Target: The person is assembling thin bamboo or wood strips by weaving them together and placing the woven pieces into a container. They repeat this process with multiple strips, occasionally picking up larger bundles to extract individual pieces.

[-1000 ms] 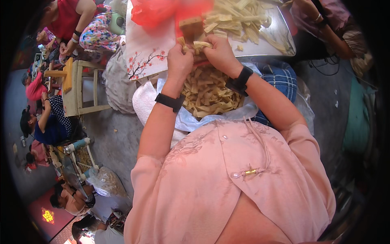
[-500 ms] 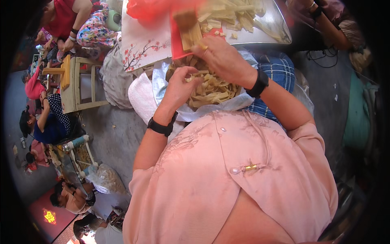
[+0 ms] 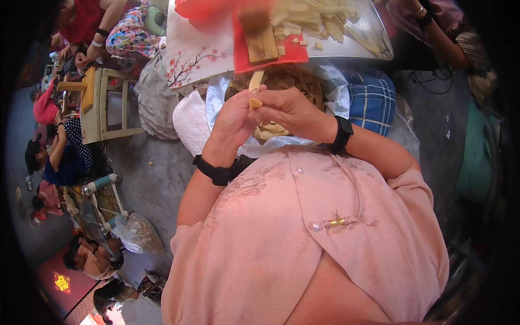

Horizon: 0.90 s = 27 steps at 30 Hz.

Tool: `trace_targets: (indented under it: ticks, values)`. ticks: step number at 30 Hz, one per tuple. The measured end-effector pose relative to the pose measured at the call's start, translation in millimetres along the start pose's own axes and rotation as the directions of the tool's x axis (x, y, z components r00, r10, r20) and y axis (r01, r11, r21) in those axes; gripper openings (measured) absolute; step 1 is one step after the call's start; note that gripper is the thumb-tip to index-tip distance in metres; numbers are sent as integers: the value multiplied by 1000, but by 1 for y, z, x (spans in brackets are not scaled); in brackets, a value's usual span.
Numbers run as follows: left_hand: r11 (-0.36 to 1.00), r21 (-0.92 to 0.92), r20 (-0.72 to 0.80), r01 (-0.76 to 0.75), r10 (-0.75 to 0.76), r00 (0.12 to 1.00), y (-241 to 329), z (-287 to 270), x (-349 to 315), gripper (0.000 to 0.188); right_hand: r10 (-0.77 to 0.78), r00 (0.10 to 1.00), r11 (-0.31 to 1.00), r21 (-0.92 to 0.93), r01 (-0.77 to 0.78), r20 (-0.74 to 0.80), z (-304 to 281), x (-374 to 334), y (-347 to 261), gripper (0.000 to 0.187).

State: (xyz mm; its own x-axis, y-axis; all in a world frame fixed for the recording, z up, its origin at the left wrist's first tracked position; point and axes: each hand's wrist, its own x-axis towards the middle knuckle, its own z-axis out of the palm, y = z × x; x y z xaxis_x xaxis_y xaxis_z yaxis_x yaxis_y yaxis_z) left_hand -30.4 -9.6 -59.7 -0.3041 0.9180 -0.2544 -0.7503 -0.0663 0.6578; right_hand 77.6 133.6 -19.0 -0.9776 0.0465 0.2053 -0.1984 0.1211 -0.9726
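Observation:
My left hand and my right hand meet over a lined bag. Between their pinched fingers is a pale tan strip, thin and flat; its upper end sticks up and a folded bit shows below the fingertips. Many similar strips fill the white plastic-lined bag under my hands. Just beyond, a wooden block rests on a red sheet at the table edge, with small cut pieces beside it. The strip's exact material I cannot make out.
More loose strips lie on a shiny metal tray at the far right. A white cloth with printed blossoms covers the table's left. Blue checked fabric sits right of the bag. A wooden stool and several people are at left.
My right hand has drawn back from the wooden block toward me and joined my left hand. Both now pinch one strip over the bag.

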Motion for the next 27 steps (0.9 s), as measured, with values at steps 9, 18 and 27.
trace_targets:
  ticks: [9, 18, 27]
  values:
    - [904, 409, -301, 124, 5, 954, -1, 37, -12, 14, -206, 970, 922, -359, 147, -132, -5, 18, 13, 26]
    - [-69, 978, 173, -198, 798, 578, 10, 39, -10, 24, 457, 871, 548, 714, -437, 181, -13, 25, 2, 28]
    - [430, 771, -23, -470, 757, 653, 5, 34, -2, 18, 40, 998, 924, -383, -16, 53, -22, 9, -12, 39]
